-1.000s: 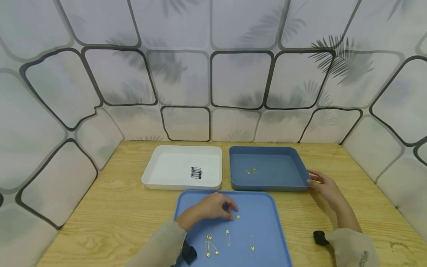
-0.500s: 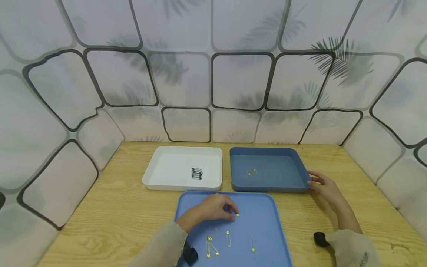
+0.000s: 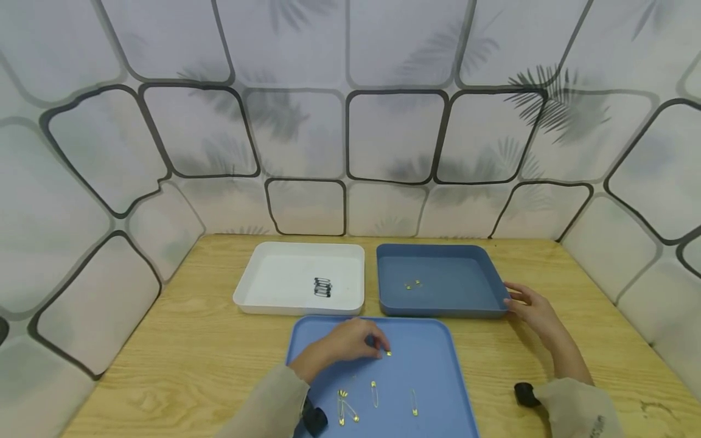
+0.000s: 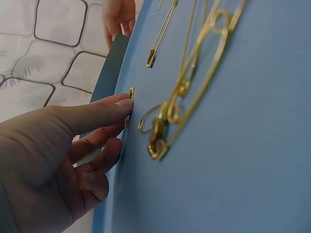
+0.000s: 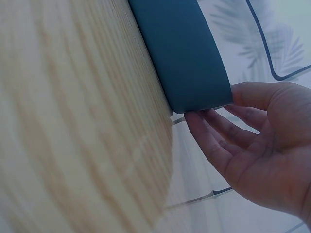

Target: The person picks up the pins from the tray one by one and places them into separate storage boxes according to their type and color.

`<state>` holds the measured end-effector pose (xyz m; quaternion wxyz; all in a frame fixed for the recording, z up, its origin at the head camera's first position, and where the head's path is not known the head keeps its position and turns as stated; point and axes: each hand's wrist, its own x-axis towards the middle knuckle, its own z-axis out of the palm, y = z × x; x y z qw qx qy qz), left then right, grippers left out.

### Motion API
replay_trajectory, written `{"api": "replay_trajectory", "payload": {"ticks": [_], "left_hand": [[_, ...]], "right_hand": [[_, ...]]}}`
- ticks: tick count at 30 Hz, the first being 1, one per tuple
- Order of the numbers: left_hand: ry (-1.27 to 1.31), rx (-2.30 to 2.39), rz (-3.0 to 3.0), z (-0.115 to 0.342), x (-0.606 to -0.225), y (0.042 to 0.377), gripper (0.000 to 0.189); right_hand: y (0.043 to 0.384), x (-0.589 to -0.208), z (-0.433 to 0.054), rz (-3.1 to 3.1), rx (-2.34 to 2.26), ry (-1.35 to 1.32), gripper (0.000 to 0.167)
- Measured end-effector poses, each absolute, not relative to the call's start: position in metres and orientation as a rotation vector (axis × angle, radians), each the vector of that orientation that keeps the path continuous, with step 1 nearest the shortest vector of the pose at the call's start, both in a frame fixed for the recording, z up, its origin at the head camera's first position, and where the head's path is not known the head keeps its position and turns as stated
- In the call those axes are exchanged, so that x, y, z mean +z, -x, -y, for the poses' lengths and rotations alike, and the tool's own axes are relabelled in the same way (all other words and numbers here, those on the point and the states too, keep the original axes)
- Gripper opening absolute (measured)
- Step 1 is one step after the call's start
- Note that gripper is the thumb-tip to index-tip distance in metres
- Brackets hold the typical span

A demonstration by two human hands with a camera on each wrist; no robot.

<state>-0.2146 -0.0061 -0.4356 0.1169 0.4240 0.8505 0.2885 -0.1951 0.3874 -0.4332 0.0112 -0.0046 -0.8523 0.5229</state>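
Observation:
My left hand (image 3: 353, 340) pinches a gold safety pin (image 4: 131, 93) between thumb and index finger, low over the light blue tray (image 3: 432, 344); the fingertips hide part of the pin. Nearer the front of this tray lie several more gold safety pins (image 3: 375, 394), some overlapping in a small cluster. My right hand (image 3: 539, 313) holds the dark blue tray (image 3: 438, 307) at its right end. In the right wrist view, the thumb meets its rim and the fingertips touch lower down the end wall. Inside that tray lie a few gold safety pins (image 3: 408, 286).
At the back left stands a white tray (image 3: 285, 286) with several black safety pins (image 3: 322, 287) lined up in it. All three trays stand close together on a wooden table (image 3: 164, 353). A patterned cloth wall (image 3: 394, 140) closes off the back and sides.
The left fingers have closed on the gold safety pin and drawn slightly left with it. My right hand stays at the dark blue tray.

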Motion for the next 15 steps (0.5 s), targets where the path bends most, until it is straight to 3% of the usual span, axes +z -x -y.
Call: {"api": "replay_trajectory", "payload": {"ticks": [15], "left_hand": [[-1.229,0.906,-2.434,0.0053,-0.4398,0.2172,0.012]], "right_hand": [[0.1969,-0.4358,-0.3884,2.636,1.652,0.007,0.055]]}}
